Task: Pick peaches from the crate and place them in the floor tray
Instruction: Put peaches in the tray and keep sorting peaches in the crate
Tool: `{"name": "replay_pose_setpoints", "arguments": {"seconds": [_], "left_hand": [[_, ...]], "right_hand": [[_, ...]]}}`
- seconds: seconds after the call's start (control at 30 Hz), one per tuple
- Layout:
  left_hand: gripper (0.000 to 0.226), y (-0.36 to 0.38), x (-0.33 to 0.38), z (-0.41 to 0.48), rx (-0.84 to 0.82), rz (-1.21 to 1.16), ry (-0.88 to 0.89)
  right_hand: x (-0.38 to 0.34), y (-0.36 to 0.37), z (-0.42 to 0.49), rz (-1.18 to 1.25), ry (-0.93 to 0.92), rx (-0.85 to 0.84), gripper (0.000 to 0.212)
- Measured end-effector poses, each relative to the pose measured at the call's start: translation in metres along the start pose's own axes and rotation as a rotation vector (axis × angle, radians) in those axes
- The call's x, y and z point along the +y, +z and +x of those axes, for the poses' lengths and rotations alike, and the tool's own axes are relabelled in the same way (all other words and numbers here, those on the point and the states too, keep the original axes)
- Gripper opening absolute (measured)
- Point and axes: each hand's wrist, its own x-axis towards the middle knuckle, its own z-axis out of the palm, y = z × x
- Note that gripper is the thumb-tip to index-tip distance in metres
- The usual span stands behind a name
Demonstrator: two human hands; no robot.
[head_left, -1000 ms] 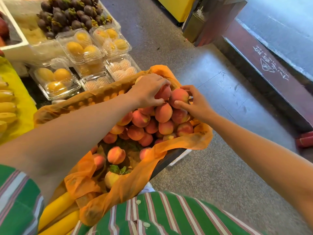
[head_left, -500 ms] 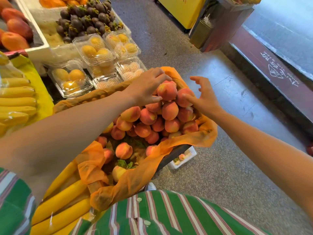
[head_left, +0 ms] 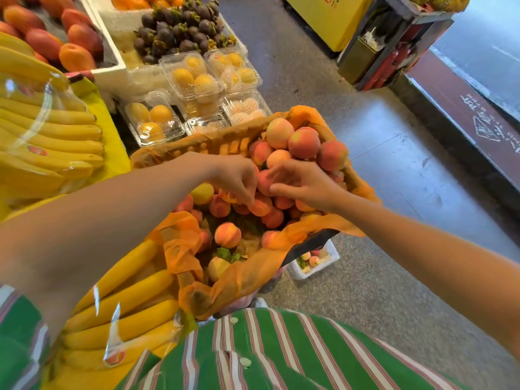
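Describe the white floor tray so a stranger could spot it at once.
Find the orange-lined peach crate in the middle. Just beyond its right edge, down on the grey floor, sits the small white tray. Unlike the clear fruit boxes, it is opaque and on the ground.

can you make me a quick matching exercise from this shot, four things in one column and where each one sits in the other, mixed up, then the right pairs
Things:
1. peaches
2. mangosteens
3. white floor tray
4. bananas

Places:
A. on the floor, partly hidden under the crate's near right corner
B. piled in a white box at the far end of the stall
C. heaped in the crate with the orange liner
D. on yellow cloth at the left, under clear wrap

Pairs: 1-C, 2-B, 3-A, 4-D
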Motion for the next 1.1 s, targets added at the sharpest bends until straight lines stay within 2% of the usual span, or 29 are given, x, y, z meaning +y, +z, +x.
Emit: {"name": "replay_pose_setpoints", "arguments": {"seconds": [0.07,0.13,0.23,0.33,0.5,0.63,0.73,0.93,1.1], "left_hand": [[0.015,0.008,-0.002,-0.005,-0.225,0.002,-0.145],[0.019,0.020,-0.010,-0.006,-0.366,0.048,-0.242],[0.024,0.040,-0.022,-0.002,-0.455,0.146,-0.317],[0.035,0.055,-0.025,0.002,-0.473,0.259,-0.349],[0.051,0.064,-0.031,0.011,-0.532,0.381,-0.365],[0.047,0.065,-0.032,0.017,-0.563,0.435,-0.312],[0.046,0.063,-0.039,0.022,-0.575,0.405,-0.293],[0.042,0.061,-0.050,0.031,-0.597,0.340,-0.262],[0.042,0.065,-0.057,0.034,-0.608,0.313,-0.252]], "right_hand": [[0.003,0.016,0.000,0.011,0.127,-0.253,0.025],[0.008,0.033,0.003,-0.031,0.247,-0.458,0.030],[0.016,0.057,0.008,-0.082,0.364,-0.658,0.036],[0.023,0.078,0.016,-0.124,0.410,-0.766,0.043],[0.040,0.109,0.029,-0.118,0.575,-0.776,0.061],[0.054,0.125,0.037,-0.020,0.704,-0.762,0.044],[0.060,0.135,0.040,0.138,0.854,-0.736,0.076],[0.069,0.144,0.043,0.223,0.893,-0.583,0.090],[0.071,0.140,0.046,0.320,0.935,-0.561,0.085]]}}
